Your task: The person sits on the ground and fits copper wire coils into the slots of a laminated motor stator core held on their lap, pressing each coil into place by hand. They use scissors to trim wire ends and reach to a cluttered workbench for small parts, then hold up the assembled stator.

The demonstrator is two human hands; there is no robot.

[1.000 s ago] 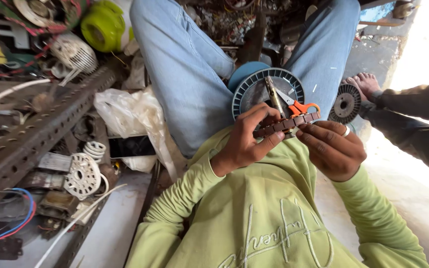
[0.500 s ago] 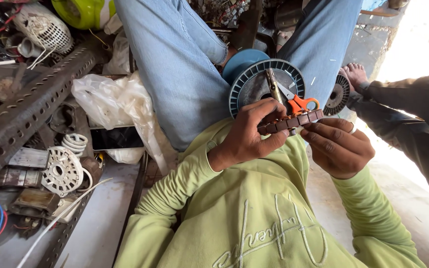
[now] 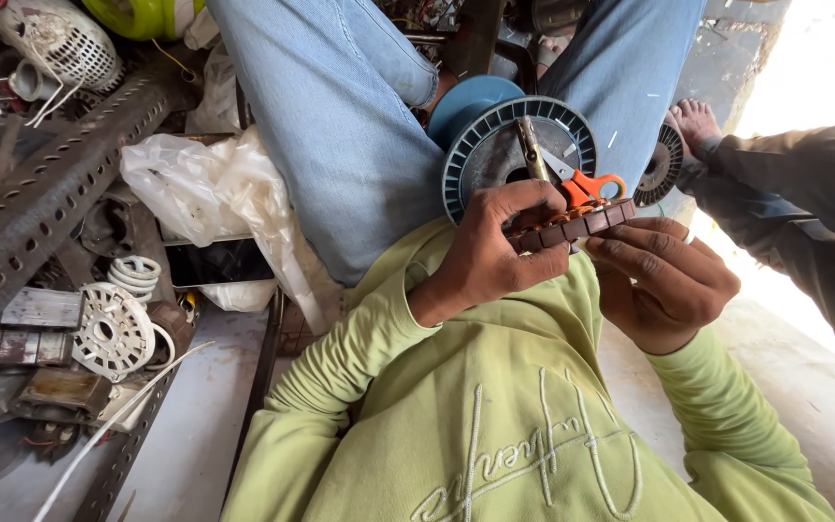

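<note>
Both hands work at chest height, above the lap of a person in a light green sweatshirt (image 3: 495, 425) and blue jeans (image 3: 340, 126).

The left hand (image 3: 495, 256) has its grip closed around the left end of a dark brown slotted stator core (image 3: 572, 227), thumb on top and fingers curled beneath. The right hand (image 3: 664, 280) closes its grip on the right end of the same core, fingertips pressed along its lower edge. The core sits level between the two hands, just in front of the chest.

Orange-handled scissors (image 3: 587, 184) lie directly above the core, touching or just beside the left thumb; which hand carries them cannot be told. A thin metal tool (image 3: 532, 150) stands tilted behind the scissors.

Between the knees stands a blue spool (image 3: 509, 135) with a ribbed flange. A smaller dark ribbed disc (image 3: 667, 164) lies to its right, near a bare foot (image 3: 696, 124) of another person, whose dark sleeve (image 3: 804, 184) enters from the right.

To the left: a perforated steel angle bar (image 3: 50, 193), a white plastic bag (image 3: 205, 188) and a white fan part (image 3: 108, 329).
</note>
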